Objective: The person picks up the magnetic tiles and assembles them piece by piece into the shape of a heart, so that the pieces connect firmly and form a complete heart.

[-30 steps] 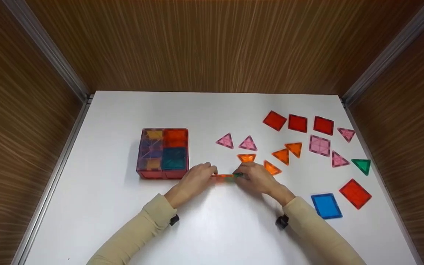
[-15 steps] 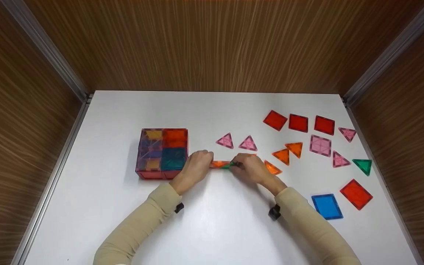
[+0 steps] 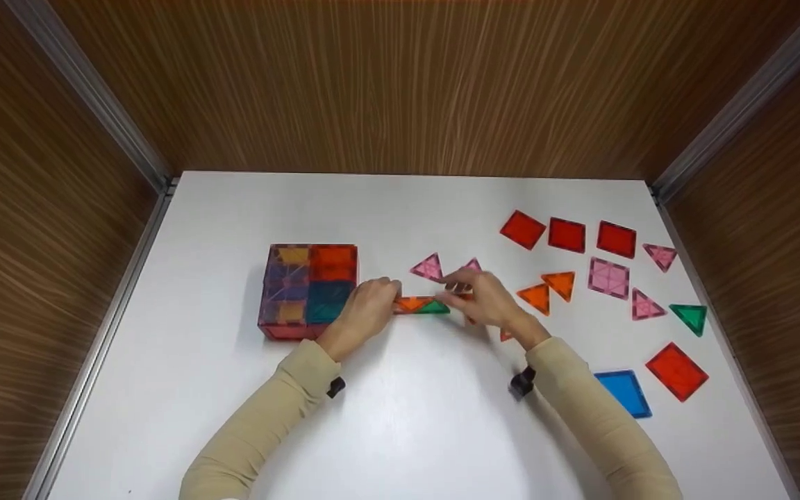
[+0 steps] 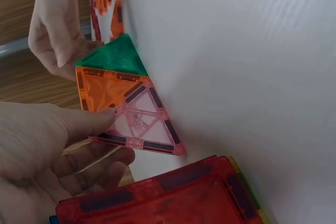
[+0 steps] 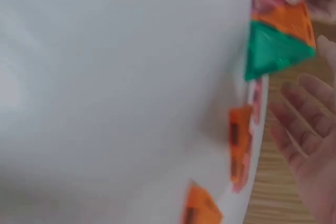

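A row of joined translucent triangle tiles stands upright on the table. Its pink triangle [image 4: 144, 121] is pinched between the thumb and fingers of my left hand [image 3: 369, 309]. An orange triangle [image 4: 105, 87] sits in the middle, and a green triangle [image 3: 435, 307] forms the right end. Beside that green end is my right hand [image 5: 315, 135], holding nothing, its fingers spread and apart from the tile. Close to my left hand stands a boxy block of magnetic tiles [image 3: 308, 283], with red sides and purple, orange and teal on top.
Loose orange triangles [image 3: 534, 298] and pink triangles [image 3: 429, 267] lie around and beyond my right hand. Farther right are red squares [image 3: 567, 235], a pink square [image 3: 608, 278], another green triangle [image 3: 690, 318] and a blue square [image 3: 624, 394]. Wood-patterned panels [image 3: 400, 90] enclose the table.
Both hands have carried the tile row away from me, beside the block. My right hand has let go of the green triangle and drawn slightly off; my left still holds the row.
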A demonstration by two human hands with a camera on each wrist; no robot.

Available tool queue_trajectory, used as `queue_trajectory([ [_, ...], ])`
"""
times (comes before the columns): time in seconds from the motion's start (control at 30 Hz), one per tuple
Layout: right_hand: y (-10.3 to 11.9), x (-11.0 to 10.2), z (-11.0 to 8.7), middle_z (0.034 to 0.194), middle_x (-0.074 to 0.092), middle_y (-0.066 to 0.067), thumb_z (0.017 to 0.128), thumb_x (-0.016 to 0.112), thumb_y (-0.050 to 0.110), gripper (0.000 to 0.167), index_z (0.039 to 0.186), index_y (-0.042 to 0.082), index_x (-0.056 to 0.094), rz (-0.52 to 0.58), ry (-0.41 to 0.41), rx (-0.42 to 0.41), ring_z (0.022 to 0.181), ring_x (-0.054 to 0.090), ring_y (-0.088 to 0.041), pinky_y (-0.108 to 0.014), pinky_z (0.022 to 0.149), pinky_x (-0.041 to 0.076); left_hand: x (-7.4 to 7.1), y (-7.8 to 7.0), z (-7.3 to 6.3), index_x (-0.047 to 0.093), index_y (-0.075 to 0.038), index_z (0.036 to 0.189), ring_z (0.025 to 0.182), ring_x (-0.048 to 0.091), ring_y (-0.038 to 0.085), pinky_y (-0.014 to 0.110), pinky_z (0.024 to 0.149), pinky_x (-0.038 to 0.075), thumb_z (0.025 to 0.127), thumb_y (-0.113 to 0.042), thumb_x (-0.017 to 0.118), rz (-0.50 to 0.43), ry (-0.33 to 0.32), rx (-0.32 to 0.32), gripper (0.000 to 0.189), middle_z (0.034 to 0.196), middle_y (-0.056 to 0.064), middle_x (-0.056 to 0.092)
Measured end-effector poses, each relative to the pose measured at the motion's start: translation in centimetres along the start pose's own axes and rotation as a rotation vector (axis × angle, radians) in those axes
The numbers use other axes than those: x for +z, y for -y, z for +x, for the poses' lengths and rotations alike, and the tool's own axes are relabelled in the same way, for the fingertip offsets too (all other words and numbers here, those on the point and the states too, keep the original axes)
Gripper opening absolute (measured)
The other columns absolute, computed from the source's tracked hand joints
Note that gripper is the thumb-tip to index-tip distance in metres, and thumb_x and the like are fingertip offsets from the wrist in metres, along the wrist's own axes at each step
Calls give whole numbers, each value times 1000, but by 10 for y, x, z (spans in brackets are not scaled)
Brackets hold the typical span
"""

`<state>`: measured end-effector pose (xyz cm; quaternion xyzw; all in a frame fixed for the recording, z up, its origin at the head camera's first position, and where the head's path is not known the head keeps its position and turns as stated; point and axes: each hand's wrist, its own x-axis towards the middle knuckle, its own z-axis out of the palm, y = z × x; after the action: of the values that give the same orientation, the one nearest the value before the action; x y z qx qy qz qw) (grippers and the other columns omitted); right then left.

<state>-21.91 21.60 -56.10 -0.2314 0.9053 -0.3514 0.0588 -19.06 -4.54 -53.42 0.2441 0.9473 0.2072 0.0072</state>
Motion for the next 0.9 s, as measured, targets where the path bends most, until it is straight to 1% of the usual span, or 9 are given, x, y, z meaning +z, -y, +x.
queue_trajectory([
  [0.03,-1,-4,4,114,76,-10,99,74,37,41,128,7,74,3,-12,8,99,70,-27,-46,92,62,0,1,0,73,1,106,87,71,32,42,83,63,99,-4,70,-5,4,3,9,98,18,74],
  [0.1,-4,-9,16,116,74,-12,99,75,34,40,128,7,74,-25,-29,22,101,69,-29,-47,91,62,0,2,1,74,0,106,87,71,32,41,82,63,99,-5,71,-7,3,10,9,98,18,74],
  [0.2,-7,-12,35,121,71,-13,97,77,35,43,131,9,73,-104,-14,62,105,67,-31,-47,93,62,-1,4,2,75,-1,105,87,71,31,41,82,63,98,-5,73,-2,2,18,9,97,17,73],
  [0.3,-12,-9,52,131,67,-12,95,77,40,52,138,12,69,-199,36,94,115,63,-32,-51,104,58,-1,4,3,75,-2,106,87,70,30,40,83,62,98,-7,73,-2,21,17,10,97,16,73],
  [0.43,-19,-2,64,143,62,-11,91,79,47,61,143,18,64,-275,114,106,128,57,-33,-54,115,50,-2,4,1,75,-4,109,89,68,29,39,86,62,97,-12,76,-12,38,20,15,100,14,73],
  [0.53,-22,1,67,144,61,-10,90,80,47,61,142,19,65,-285,134,99,129,55,-33,-53,115,49,-2,6,-1,75,-5,110,90,68,29,39,88,62,96,-15,78,-29,23,31,18,101,14,73],
  [0.73,-26,-3,66,137,64,-9,90,80,38,53,137,16,69,-269,109,93,122,57,-31,-50,110,53,-1,13,-1,76,-5,105,88,69,30,40,84,62,96,-14,78,-45,-42,64,14,97,14,74],
  [0.8,-28,-8,63,135,65,-9,89,81,38,53,136,14,70,-252,95,91,120,57,-30,-49,109,54,-1,14,0,76,-4,104,87,69,29,40,83,62,96,-14,78,-50,-49,66,13,97,14,74],
  [0.9,-31,-18,51,132,65,-9,87,84,38,55,135,12,71,-230,63,90,118,57,-29,-49,106,55,-1,14,1,75,-4,106,87,68,29,40,84,62,96,-14,78,-66,-39,52,14,98,14,74],
])
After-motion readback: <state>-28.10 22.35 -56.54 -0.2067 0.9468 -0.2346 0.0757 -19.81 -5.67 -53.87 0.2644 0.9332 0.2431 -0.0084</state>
